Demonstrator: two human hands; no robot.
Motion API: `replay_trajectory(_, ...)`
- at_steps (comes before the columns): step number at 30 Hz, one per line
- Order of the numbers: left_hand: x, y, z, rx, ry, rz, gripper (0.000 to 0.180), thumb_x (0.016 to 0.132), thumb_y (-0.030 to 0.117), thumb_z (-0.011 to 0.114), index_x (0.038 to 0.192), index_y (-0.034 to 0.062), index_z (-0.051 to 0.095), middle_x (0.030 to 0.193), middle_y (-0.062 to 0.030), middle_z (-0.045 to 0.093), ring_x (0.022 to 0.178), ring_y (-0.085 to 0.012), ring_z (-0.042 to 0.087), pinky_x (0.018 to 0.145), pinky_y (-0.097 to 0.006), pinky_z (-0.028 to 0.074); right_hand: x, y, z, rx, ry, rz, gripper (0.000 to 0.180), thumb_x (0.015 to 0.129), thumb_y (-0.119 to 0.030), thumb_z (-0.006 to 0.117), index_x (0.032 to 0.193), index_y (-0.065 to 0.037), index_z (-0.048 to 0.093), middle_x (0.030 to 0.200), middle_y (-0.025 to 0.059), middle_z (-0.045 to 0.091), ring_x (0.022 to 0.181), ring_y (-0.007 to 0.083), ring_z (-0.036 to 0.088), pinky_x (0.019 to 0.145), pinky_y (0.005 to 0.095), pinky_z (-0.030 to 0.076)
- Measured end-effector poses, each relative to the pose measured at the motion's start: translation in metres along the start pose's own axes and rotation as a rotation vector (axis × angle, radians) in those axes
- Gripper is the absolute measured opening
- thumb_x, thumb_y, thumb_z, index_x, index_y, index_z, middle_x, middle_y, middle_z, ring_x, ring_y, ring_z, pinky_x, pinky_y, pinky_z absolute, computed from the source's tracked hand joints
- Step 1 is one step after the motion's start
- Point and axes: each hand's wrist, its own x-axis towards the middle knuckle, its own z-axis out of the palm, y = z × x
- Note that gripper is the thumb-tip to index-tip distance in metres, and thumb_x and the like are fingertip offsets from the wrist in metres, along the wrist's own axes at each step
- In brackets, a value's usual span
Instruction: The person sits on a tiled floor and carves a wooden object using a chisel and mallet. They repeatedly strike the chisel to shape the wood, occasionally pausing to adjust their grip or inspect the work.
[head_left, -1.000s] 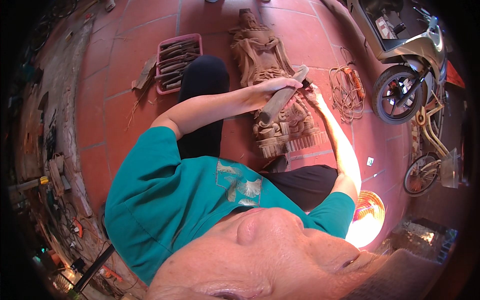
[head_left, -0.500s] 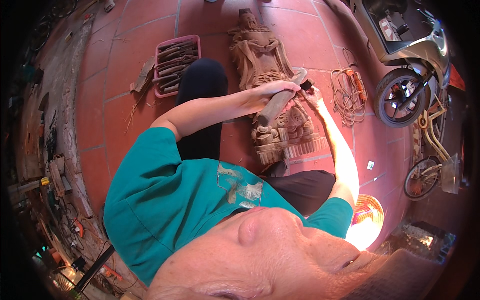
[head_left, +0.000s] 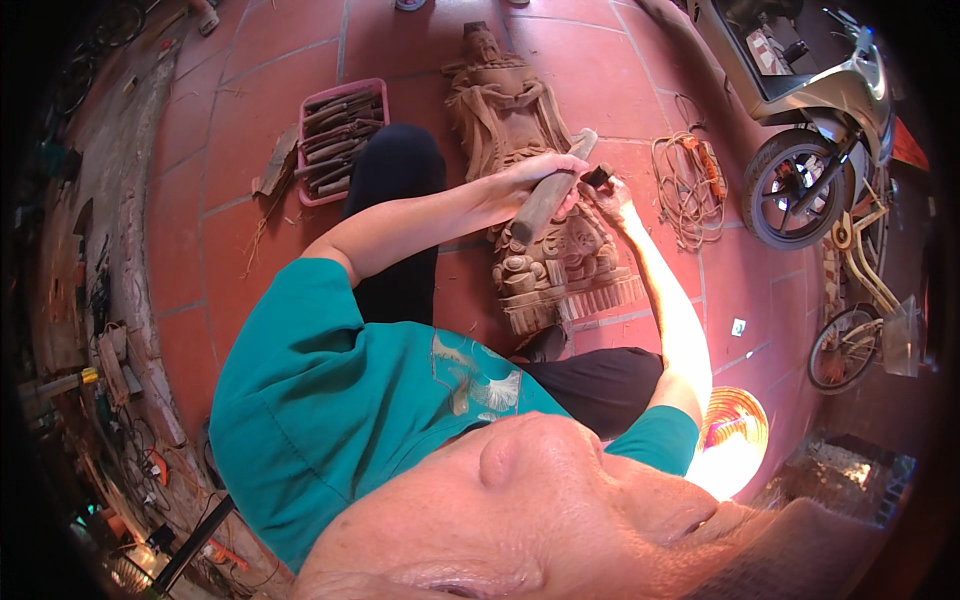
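Observation:
A carved brown wooden statue (head_left: 512, 100) of a robed figure lies on the tiled floor in front of me, its head at the far end. Over its lower half, my left hand (head_left: 540, 182) is closed around a thick wooden mallet (head_left: 545, 207), shaped like a club and held at a slant. Close to its right, my right hand (head_left: 612, 200) has its fingers closed on a small dark piece (head_left: 598, 176) whose kind I cannot make out. Part of the carving is hidden under the mallet and my hands.
Left of the statue, a pink basket (head_left: 303, 187) holds several carving tools beside my knee. A coiled orange cord (head_left: 690, 200) lies to the right. Beyond it stand a motor scooter (head_left: 800, 105) and a bicycle (head_left: 850, 350). A bright round lamp (head_left: 735, 420) glows near my right elbow.
The whole view has shifted slightly, so the statue and basket appear a little farther left. Both hands keep their holds over the statue, and the dark piece looks slightly turned.

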Motion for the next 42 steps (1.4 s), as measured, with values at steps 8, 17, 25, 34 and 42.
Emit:
replay_trajectory(8,0.011,-0.007,0.004,-0.043,0.025,-0.032,0.033,0.098,0.027,0.063,0.112,0.0043,0.043,0.077,-0.0088,0.056,0.060,-0.0155,0.057,0.047,-0.029,0.049,-0.006,0.003,-0.009,-0.032,0.036,0.052,0.039,0.084,-0.034,0.081,0.111,-0.008,0.071,0.088,0.0056,0.073,0.080,0.0144,0.067,0.076,0.0322,0.053)
replay_trajectory(17,0.008,-0.005,0.004,-0.062,-0.008,-0.040,0.033,0.098,0.029,0.063,0.111,0.0045,0.044,0.078,-0.0090,0.056,0.060,-0.0150,0.056,0.047,-0.028,0.049,-0.010,0.008,-0.009,-0.031,0.057,0.007,0.039,0.084,-0.033,0.081,0.113,-0.008,0.071,0.086,0.0044,0.072,0.077,0.0132,0.066,0.075,0.0310,0.052)
replay_trajectory(25,0.000,-0.003,0.003,-0.028,0.000,-0.023,0.029,0.099,0.029,0.061,0.110,0.0064,0.045,0.076,-0.0077,0.057,0.060,-0.0145,0.056,0.048,-0.028,0.048,-0.011,0.002,-0.006,0.011,0.038,0.027,0.038,0.085,-0.031,0.081,0.112,-0.006,0.071,0.081,0.0023,0.070,0.073,0.0101,0.062,0.071,0.0290,0.050)
replay_trajectory(34,-0.003,-0.004,0.001,-0.018,-0.002,-0.006,0.030,0.098,0.028,0.060,0.112,0.0053,0.046,0.075,-0.0083,0.058,0.058,-0.0149,0.056,0.048,-0.028,0.049,-0.006,0.010,-0.006,-0.040,0.036,0.018,0.039,0.083,-0.036,0.082,0.107,-0.007,0.072,0.081,0.0041,0.071,0.077,0.0130,0.065,0.073,0.0309,0.052)
replay_trajectory(42,-0.006,-0.005,0.000,-0.004,-0.030,0.026,0.028,0.099,0.029,0.059,0.109,0.0053,0.048,0.074,-0.0082,0.058,0.058,-0.0150,0.057,0.049,-0.028,0.049,-0.008,0.008,-0.005,0.011,0.050,0.039,0.041,0.084,-0.035,0.081,0.110,-0.005,0.072,0.085,0.0040,0.071,0.079,0.0125,0.064,0.075,0.0292,0.051)
